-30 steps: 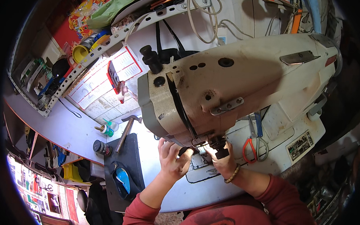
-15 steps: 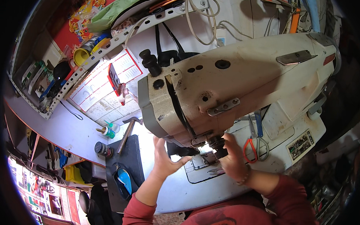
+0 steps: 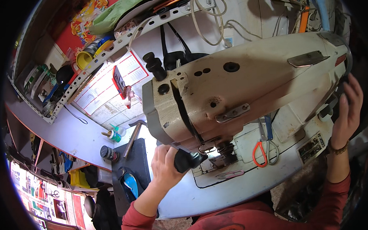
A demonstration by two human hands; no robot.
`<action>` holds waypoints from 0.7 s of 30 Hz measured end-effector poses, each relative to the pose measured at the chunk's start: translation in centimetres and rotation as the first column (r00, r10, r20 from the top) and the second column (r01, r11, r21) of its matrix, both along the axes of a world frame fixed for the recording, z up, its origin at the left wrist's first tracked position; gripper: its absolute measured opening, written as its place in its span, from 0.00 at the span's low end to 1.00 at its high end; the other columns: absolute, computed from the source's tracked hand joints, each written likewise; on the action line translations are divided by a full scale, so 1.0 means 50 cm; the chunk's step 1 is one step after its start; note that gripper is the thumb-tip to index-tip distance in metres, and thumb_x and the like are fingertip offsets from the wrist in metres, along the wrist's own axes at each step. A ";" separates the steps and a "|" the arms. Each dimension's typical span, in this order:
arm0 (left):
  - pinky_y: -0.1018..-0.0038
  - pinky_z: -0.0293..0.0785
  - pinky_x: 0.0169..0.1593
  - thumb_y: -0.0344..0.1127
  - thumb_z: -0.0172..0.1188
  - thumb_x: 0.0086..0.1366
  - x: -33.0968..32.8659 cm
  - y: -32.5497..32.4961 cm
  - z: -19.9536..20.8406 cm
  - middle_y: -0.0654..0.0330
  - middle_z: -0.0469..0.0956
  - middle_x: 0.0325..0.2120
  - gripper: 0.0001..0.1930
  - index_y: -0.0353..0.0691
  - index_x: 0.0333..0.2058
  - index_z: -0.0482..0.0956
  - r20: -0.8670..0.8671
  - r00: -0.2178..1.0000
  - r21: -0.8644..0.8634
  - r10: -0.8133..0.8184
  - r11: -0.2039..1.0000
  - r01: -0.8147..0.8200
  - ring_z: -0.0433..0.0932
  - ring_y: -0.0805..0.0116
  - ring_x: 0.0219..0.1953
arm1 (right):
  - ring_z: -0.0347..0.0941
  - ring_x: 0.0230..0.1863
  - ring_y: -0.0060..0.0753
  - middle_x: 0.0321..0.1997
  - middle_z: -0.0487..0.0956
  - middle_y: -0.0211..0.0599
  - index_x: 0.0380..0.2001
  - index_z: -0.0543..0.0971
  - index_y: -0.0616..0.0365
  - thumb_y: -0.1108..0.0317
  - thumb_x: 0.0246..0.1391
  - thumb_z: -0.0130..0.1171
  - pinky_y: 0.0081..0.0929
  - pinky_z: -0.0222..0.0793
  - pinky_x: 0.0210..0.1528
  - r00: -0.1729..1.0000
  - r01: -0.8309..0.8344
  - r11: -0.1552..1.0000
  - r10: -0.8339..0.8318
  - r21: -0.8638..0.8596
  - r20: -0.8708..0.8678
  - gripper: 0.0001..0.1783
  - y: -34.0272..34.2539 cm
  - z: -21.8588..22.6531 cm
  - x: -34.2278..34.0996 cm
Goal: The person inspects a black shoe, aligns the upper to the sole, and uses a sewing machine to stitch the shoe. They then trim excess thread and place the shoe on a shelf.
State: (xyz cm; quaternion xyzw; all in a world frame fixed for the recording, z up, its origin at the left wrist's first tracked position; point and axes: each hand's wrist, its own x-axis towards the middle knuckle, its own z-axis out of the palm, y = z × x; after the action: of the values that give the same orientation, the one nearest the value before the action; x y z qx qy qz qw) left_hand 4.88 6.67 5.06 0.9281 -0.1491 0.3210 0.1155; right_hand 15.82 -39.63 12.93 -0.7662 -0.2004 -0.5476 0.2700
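Note:
My left hand (image 3: 165, 165) is closed around a black, partly glossy piece (image 3: 185, 160), holding it beside the needle area of a beige sewing machine (image 3: 250, 76). The piece looks like part of a shoe, though my fingers hide much of it. Its right end reaches close to the lit presser foot area (image 3: 210, 152). My right hand (image 3: 347, 112) is raised at the machine's far right end, fingers stretched out, nearest to the handwheel side. Whether the fingertips touch the wheel cannot be made out. A wristband circles my right wrist.
Scissors with red and grey handles (image 3: 266, 148) lie on the machine bed, and pinkish snips (image 3: 230, 174) near the needle plate. To the left are a hammer (image 3: 133, 141), a dark jar (image 3: 109, 153), a black mat (image 3: 140, 158) and a shoe with blue lining (image 3: 129, 185).
My right hand has left the needle area and moved right to the machine's end. My left hand has closed on the black piece, which now shows more to the left of the needle.

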 end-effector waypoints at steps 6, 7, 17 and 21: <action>0.57 0.72 0.43 0.41 0.82 0.33 -0.032 -0.058 0.001 0.46 0.70 0.42 0.44 0.37 0.48 0.64 0.002 0.999 -0.155 0.053 0.987 -0.052 0.72 0.45 0.42 | 0.66 0.64 0.31 0.63 0.70 0.36 0.53 0.76 0.59 0.64 0.65 0.51 0.28 0.61 0.65 0.995 0.089 0.989 -0.093 0.118 0.029 0.17 -0.106 0.044 0.109; 0.58 0.72 0.44 0.45 0.82 0.34 -0.039 -0.066 0.002 0.46 0.69 0.42 0.46 0.36 0.49 0.63 -0.045 0.996 -0.201 0.072 0.976 -0.080 0.72 0.44 0.42 | 0.65 0.64 0.31 0.63 0.70 0.36 0.53 0.76 0.59 0.64 0.65 0.51 0.28 0.60 0.65 0.995 0.094 0.984 -0.099 0.154 0.023 0.18 -0.125 0.049 0.126; 0.75 0.72 0.41 0.42 0.55 0.65 0.023 0.043 0.041 0.58 0.77 0.31 0.20 0.36 0.51 0.71 -0.567 0.783 -0.608 -0.257 0.771 -0.187 0.74 0.73 0.36 | 0.69 0.58 0.30 0.58 0.73 0.42 0.55 0.71 0.67 0.65 0.64 0.51 0.25 0.59 0.63 1.000 0.008 0.959 -0.014 0.285 0.018 0.21 -0.022 -0.016 0.034; 0.71 0.70 0.50 0.27 0.50 0.60 0.079 0.086 -0.005 0.55 0.78 0.42 0.19 0.36 0.51 0.76 -0.670 0.617 -0.666 -0.412 0.700 -0.257 0.75 0.64 0.46 | 0.74 0.49 0.39 0.46 0.78 0.40 0.49 0.76 0.59 0.61 0.57 0.59 0.38 0.65 0.58 0.545 -0.635 0.759 0.571 0.142 -0.614 0.19 0.255 -0.250 -0.126</action>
State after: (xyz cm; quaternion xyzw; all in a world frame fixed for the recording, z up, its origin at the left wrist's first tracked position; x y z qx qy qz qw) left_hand 8.85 10.99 4.79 0.8427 0.0080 -0.0909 0.5307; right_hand 9.55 -26.87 0.44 -0.7978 -0.3765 -0.1245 0.4542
